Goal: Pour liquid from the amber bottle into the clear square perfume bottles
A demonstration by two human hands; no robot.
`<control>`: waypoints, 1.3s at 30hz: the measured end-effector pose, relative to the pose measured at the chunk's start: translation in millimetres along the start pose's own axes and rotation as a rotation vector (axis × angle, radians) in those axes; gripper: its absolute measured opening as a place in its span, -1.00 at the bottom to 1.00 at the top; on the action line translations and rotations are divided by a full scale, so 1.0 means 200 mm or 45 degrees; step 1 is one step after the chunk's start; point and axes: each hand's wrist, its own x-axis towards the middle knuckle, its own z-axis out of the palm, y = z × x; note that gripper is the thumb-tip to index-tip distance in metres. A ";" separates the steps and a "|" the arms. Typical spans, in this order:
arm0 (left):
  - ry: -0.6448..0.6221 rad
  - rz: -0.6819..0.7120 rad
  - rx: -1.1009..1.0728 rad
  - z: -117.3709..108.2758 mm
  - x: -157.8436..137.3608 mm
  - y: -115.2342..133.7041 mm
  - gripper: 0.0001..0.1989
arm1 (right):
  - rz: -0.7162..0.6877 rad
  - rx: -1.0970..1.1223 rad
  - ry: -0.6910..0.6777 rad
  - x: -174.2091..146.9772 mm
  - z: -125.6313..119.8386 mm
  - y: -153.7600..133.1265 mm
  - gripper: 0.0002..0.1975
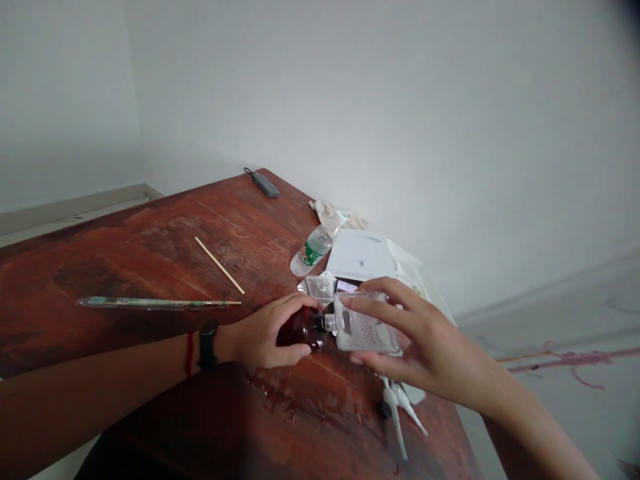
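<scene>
My left hand (270, 335) is wrapped round a dark amber bottle (301, 332), low over the table. The bottle's neck points right, toward a clear square plastic container (367, 330). My right hand (425, 333) grips this container by its opposite edges, thumb below and fingers above. The container is tilted, and one side meets the bottle's mouth. Droplets or bubbles show through its clear wall. Whether liquid is flowing between the two, I cannot tell.
The reddish-brown table (165, 267) has wet patches near me. A water bottle (314, 250), a white box (361, 255), a phone (345, 287) and white nozzle-like pieces (397, 413) are close by. A bare stick (220, 265), wrapped chopsticks (150, 303) and a grey device (265, 185) lie farther off.
</scene>
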 end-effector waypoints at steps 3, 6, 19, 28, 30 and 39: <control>-0.008 -0.007 -0.003 0.00 0.00 -0.01 -0.42 | -0.033 -0.007 0.006 0.02 -0.01 0.01 -0.47; 0.013 -0.031 -0.003 -0.01 0.00 -0.02 -0.42 | -0.049 -0.006 -0.012 0.04 -0.01 0.03 -0.44; 0.019 -0.061 -0.039 -0.01 -0.01 0.00 -0.44 | -0.040 0.003 -0.101 0.07 -0.04 0.04 -0.41; 0.024 -0.082 -0.048 -0.01 -0.01 -0.01 -0.43 | -0.048 -0.004 -0.138 0.09 -0.05 0.04 -0.45; 0.026 -0.094 -0.049 -0.01 -0.01 -0.01 -0.43 | -0.053 -0.006 -0.133 0.09 -0.06 0.03 -0.45; 0.029 -0.086 -0.073 -0.01 -0.01 -0.01 -0.44 | -0.064 -0.011 -0.161 0.12 -0.08 0.00 -0.44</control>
